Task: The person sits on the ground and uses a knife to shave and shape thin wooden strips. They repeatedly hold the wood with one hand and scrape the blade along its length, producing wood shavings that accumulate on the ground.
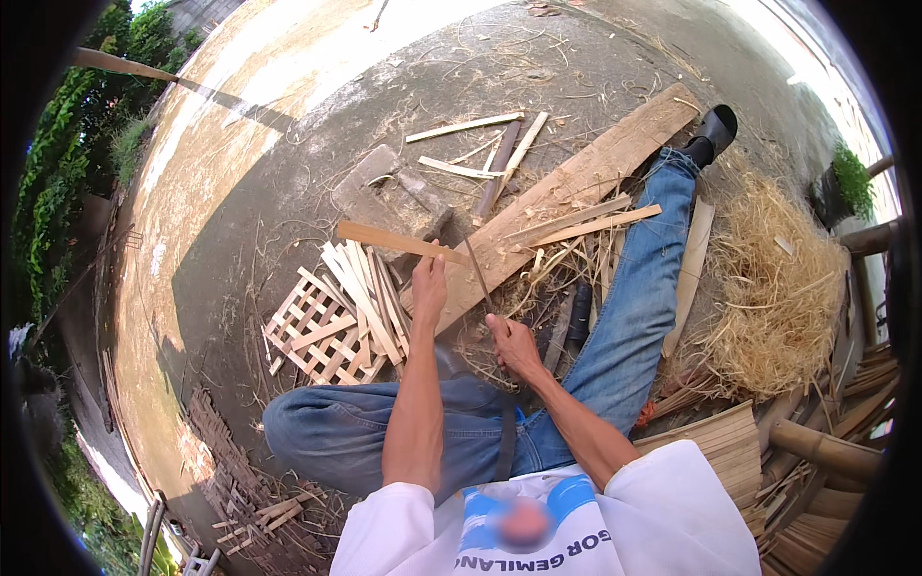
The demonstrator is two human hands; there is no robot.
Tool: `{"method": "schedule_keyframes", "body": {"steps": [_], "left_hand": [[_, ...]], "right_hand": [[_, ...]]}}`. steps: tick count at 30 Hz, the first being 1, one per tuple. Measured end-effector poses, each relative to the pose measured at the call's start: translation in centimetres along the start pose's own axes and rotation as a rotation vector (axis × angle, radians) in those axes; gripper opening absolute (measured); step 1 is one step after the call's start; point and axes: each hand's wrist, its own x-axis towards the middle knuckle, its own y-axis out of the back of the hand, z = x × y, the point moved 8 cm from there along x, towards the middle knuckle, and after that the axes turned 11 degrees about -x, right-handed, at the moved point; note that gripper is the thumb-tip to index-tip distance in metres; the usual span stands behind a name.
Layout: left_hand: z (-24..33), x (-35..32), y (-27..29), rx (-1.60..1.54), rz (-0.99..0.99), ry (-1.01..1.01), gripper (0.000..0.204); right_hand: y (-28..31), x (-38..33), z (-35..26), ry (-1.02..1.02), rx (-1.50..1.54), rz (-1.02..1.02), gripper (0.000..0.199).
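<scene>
Left hand: the left hand (429,286) is closed round a flat bamboo strip (399,240), which runs crosswise just above the fingers, one end reaching out to the left
Right hand: the right hand (514,348) is clenched on the handle of a long knife (477,272) whose blade rises up and to the left toward the strip; the two hands are near each other but apart
Where blade meets strip: it looks to touch at the strip's right end, just above the left hand; whether it has bitten in cannot be told
Doing it well: I judge the strip should rest steady on the wooden plank (567,192) beyond the hands, with the left fingers kept clear of the edge and the blade following the grain in short, controlled pushes
Beyond the left hand: a grey stone block (379,197), with loose slats farther up
Left of the left hand: a woven lattice panel (312,331) under a fan of cut strips (365,298)
Right of the right hand: an outstretched leg in jeans, then a straw-coloured pile of shavings (778,288)
Containers: no box, basket or bucket shows; everything lies loose on the concrete ground
</scene>
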Motion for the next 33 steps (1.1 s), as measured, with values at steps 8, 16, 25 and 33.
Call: {"method": "schedule_keyframes", "body": {"steps": [8,16,25,33], "left_hand": [[11.1,-3.2,-5.1,-0.754,-0.186,0.318,0.031],[16.0,-9.9,-5.2,-0.321,-0.260,0.318,0.023],[13.4,-16.1,-2.9,-0.380,-0.266,0.522,0.026],[12.1,-14.7,-2.9,-0.066,-0.271,0.170,0.021]], "right_hand": [[12.0,-0.8,-8.6,0.346,-0.263,0.543,0.038],[14.1,-2.8,-12.6,0.663,-0.658,0.535,0.025],[20.8,1.8,-9.7,0.303,-0.722,0.506,0.028],[11.3,-3.6,-9.7,0.684,-0.731,0.432,0.011]]}}
